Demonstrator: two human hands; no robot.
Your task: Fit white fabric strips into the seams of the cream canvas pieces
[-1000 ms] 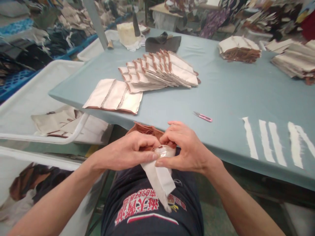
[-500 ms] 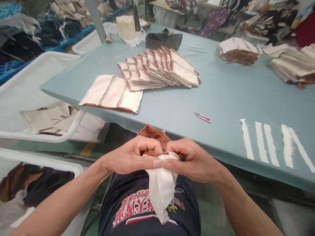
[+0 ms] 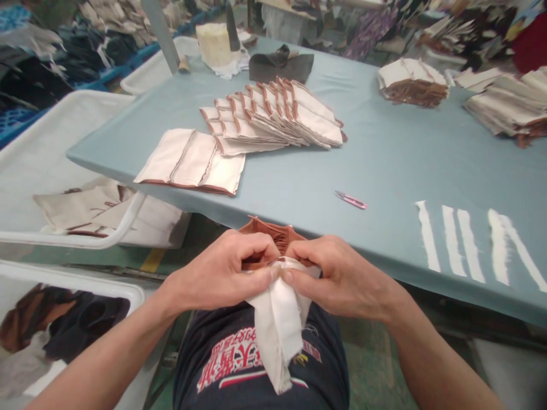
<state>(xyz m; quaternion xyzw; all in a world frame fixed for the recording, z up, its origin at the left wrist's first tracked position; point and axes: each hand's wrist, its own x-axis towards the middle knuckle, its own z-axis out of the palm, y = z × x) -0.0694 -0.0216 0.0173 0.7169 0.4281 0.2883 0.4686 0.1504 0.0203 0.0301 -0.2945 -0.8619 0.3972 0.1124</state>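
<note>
Cloth point(image 3: 277, 324): more brown edge shows than before, lower centre.
Hands: left hand point(image 3: 222, 276), right hand point(image 3: 337, 279) both pinching cloth.
Slip: thin fold may escape thumbs.

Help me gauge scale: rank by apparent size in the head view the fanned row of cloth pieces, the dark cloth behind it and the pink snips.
1. fanned row of cloth pieces: largest.
2. dark cloth: smaller, though it lies farther off, so this is less sure.
3. pink snips: plainly smallest.
</note>
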